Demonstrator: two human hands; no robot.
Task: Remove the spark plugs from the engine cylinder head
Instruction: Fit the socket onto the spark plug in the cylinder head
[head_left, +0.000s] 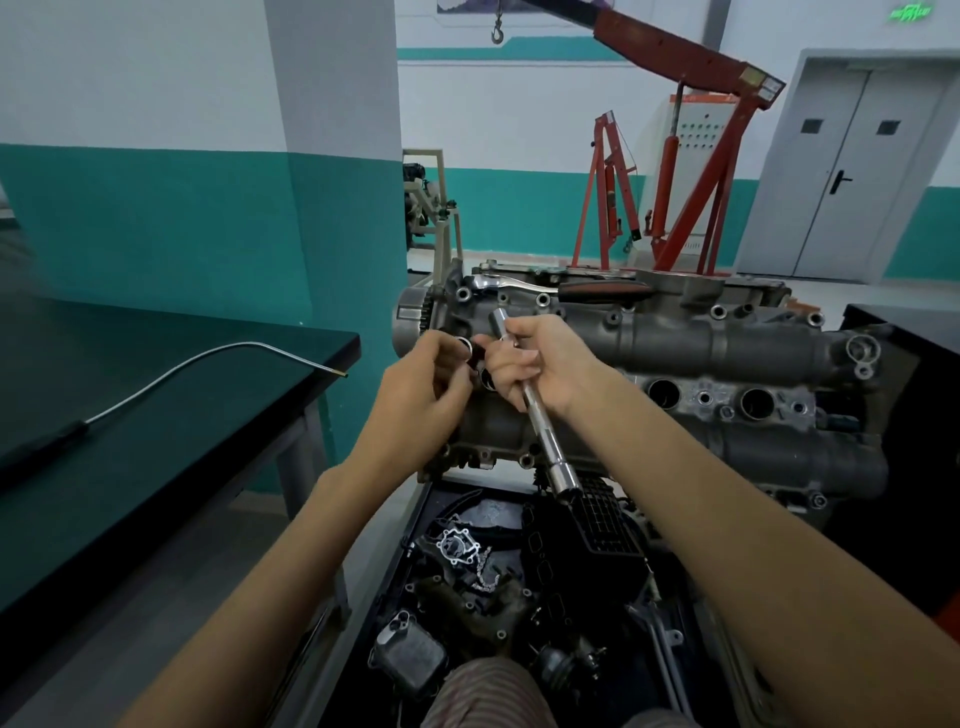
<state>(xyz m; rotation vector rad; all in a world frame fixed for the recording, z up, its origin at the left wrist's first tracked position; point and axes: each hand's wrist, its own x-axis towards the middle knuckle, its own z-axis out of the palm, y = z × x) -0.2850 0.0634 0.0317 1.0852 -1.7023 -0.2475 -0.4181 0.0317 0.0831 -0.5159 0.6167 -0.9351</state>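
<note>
The grey engine cylinder head (727, 343) lies across the middle of the view, with round spark plug wells (664, 393) open along its centre. My right hand (535, 364) grips a long chrome extension bar with a socket (550, 447); its socket end points down toward me. My left hand (431, 379) pinches a small silver and black piece (470, 349), held close to my right hand above the left end of the head. Whether that piece is a spark plug is unclear. A ratchet wrench (519, 283) lies on the head's far edge.
Below the head a black tray (415, 519) holds several loose engine parts. A dark workbench (156, 395) at the left carries a flexible pick-up tool (182, 369). A red engine crane (691, 171) stands behind, near grey double doors (852, 166).
</note>
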